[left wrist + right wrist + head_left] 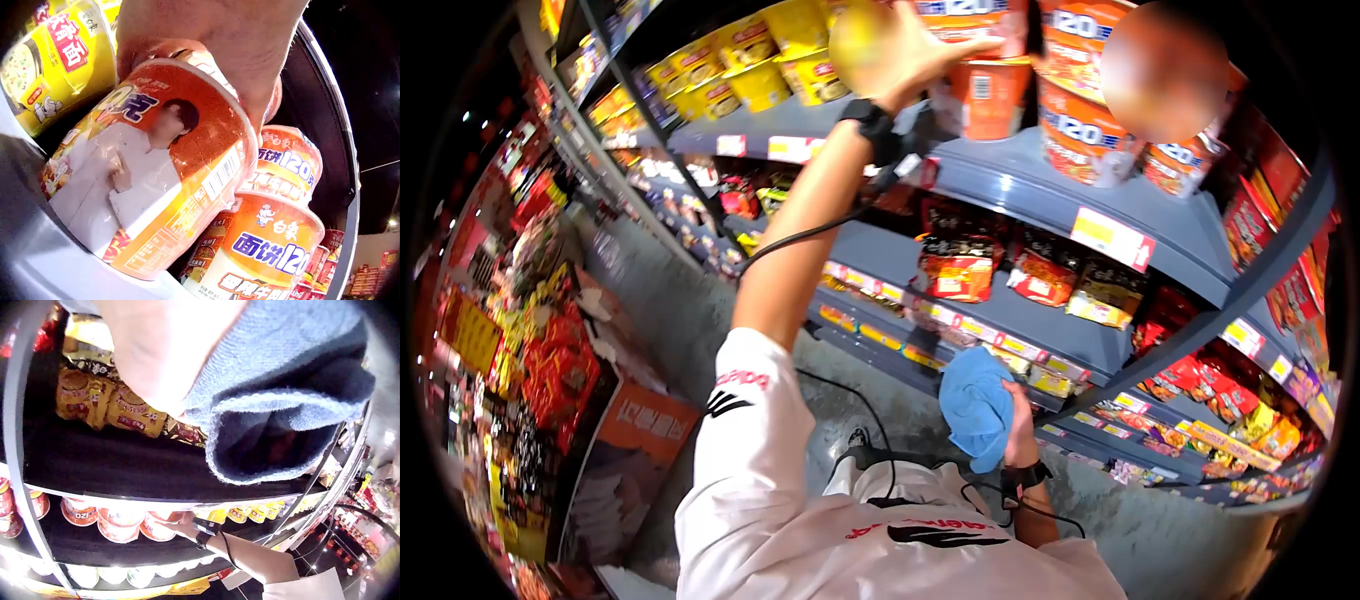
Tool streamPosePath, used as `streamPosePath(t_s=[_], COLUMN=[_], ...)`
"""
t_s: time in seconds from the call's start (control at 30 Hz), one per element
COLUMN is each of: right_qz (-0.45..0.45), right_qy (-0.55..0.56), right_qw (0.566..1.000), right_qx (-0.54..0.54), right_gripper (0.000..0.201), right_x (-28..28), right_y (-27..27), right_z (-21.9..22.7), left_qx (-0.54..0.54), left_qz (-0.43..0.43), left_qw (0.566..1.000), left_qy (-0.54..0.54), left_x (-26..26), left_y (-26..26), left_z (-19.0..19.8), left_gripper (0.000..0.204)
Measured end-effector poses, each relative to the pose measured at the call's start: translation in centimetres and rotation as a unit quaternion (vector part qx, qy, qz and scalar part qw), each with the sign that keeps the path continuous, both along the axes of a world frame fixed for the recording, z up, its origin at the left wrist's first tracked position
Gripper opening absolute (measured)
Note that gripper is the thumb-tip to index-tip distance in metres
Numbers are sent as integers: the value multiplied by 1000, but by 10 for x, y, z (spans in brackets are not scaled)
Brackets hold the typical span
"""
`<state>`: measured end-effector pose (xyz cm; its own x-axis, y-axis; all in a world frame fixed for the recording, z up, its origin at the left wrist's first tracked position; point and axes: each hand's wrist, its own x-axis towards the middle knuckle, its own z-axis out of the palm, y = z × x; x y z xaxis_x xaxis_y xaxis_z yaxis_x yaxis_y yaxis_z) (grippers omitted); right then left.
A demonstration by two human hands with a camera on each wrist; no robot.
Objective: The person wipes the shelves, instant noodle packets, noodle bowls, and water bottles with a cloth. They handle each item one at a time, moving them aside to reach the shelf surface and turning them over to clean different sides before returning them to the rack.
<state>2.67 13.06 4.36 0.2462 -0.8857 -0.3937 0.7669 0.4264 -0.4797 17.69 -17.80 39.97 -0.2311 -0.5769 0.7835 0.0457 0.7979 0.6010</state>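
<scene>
My left hand (915, 60) reaches up to the shelf and spans the side of an orange instant noodle cup (975, 14), its thumb stretched across the front. Under that cup stands another orange noodle cup (992, 105), seen close and tilted in the left wrist view, below the palm (212, 31). The left fingertips are hidden there. Low in front of the body, my right hand (1021, 415) grips a bunched blue cloth (975, 405). A fold of this cloth (287, 369) hangs open beside the right hand (169, 344) in the right wrist view.
Yellow noodle cups (757, 85) stand left of my left hand, more stacked orange cups (1080, 120) to its right. Bagged goods (960, 265) fill lower shelves. A slanting post (1200, 340) crosses at right. A display bin (620, 450) stands at left. Cables hang from both wrists.
</scene>
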Motion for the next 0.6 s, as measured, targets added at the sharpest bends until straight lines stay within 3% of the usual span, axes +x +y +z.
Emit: streamPosePath(t_s=[0.03,0.1,0.13,0.17,0.23,0.27,0.3,0.33,0.37,0.4,0.47,0.5,0.53,0.57,0.6], right_qz=[15,42,-61,-47,-78,-82,-76,-94,-116,-123,-134,-137,-170,-167,-255], right_qy=[-32,-94,91,94,-27,-26,-21,-12,-4,65,43,21,14,20,108], right_qw=[999,994,994,994,997,996,997,995,993,988,986,983,979,979,955], right_qx=[-16,-45,13,13,0,2,4,-15,-33,-61,-87,-119,-112,-111,-107], right_gripper=[53,50,47,47,44,44,44,45,45,47,48,49,52,52,54], right_x=[2,2,4,6,12,11,19,28,34,28,39,44,38,40,44], right_y=[-1,-3,0,1,2,0,-3,-5,-4,-14,-10,-10,-25,-35,-43], right_z=[-7,-24,-38,-39,-37,-50,-43,-30,-23,-42,-15,-4,-24,-31,-34], left_qx=[-33,6,-33,-72,-88,-89,3,-141,-278,-159,-61,43,-6,126,165], left_qz=[83,70,66,62,-38,-33,53,171,281,212,3,-28,-42,-49,21], left_qw=[996,998,997,995,995,995,999,975,917,964,996,987,989,980,971], left_qy=[-30,-8,1,9,31,4,0,30,57,8,-63,-150,-141,-146,-171], left_x=[2,4,5,5,1,10,17,26,37,58,112,143,167,194,222], left_y=[2,11,4,-4,-15,1,27,19,30,48,85,108,115,132,138], left_z=[0,5,0,-4,-12,-11,-20,-37,-43,-66,-102,-126,-160,-193,-235], left_gripper=[84,87,87,87,92,105,124,95,70,72,37,19,17,24,31])
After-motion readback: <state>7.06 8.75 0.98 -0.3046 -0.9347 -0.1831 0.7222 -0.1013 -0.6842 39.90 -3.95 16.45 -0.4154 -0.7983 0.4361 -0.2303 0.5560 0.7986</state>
